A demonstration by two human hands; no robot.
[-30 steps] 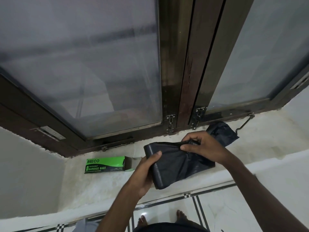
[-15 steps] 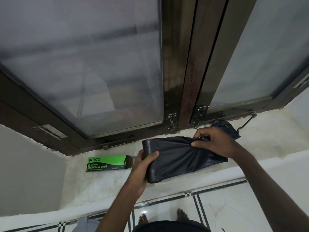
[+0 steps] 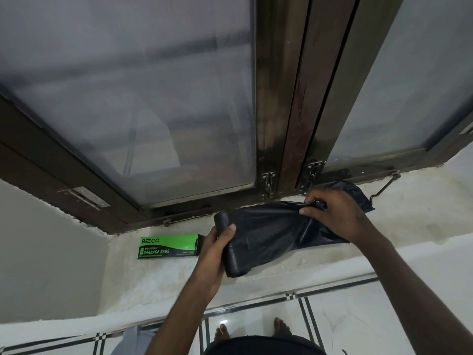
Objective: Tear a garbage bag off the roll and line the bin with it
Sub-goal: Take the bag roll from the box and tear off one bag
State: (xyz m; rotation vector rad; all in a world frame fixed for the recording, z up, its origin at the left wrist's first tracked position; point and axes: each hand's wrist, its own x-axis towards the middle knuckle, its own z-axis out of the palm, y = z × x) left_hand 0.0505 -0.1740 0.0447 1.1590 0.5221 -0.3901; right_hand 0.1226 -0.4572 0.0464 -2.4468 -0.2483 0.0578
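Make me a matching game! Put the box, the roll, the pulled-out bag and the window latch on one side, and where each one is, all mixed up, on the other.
Things:
1. green box
2. black roll
3. pulled-out bag
4. window latch

Places:
A. pinched by the right hand
B. on the bottom of the window frame
C. lying on the sill, left of both hands
D. gripped by the left hand

Pairs: 1-C, 2-D, 3-A, 4-B
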